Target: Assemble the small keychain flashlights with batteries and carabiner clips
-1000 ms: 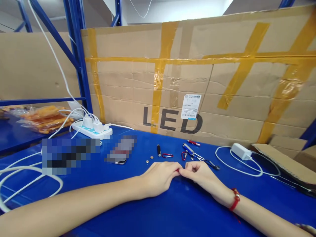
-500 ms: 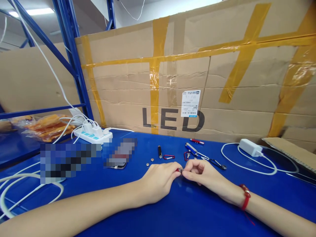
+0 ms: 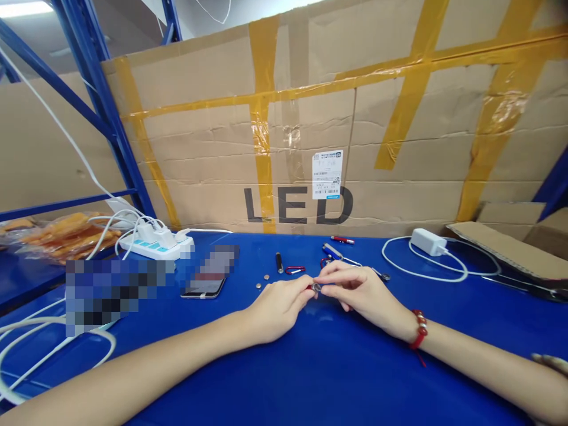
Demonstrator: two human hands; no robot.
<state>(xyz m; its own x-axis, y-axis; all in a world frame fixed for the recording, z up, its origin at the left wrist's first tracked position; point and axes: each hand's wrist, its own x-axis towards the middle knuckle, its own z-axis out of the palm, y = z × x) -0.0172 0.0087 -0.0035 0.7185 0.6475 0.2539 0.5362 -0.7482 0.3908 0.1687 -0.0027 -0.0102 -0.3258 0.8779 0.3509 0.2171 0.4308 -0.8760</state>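
Observation:
My left hand (image 3: pixel 281 307) is closed around a small red tube with a silvery metal end (image 3: pixel 316 288), most of it hidden by the fingers. My right hand (image 3: pixel 359 290) pinches at that metal end with thumb and forefinger; its other fingers are loosely bent. Two button cells, one silvery (image 3: pixel 258 286) and one duller (image 3: pixel 267 277), lie left of the hands. Just beyond are a short black tube (image 3: pixel 279 262) and a red carabiner (image 3: pixel 295 270). A blue tube with a metal clip (image 3: pixel 332 251) lies behind my right hand, partly covered by it.
A red pen-like tube (image 3: pixel 342 240) lies near the large cardboard box (image 3: pixel 213 160). At left are a phone (image 3: pixel 204 290), a white power strip (image 3: pixel 155 248) with cables, and bagged orange items (image 3: pixel 66 236). A white charger (image 3: pixel 428 242) with its cable lies right, beside a cardboard flap (image 3: pixel 506 251).
The view has shifted to the right. My right fingers have changed position at the red tube, and its metal end now shows more. My left hand keeps its hold.

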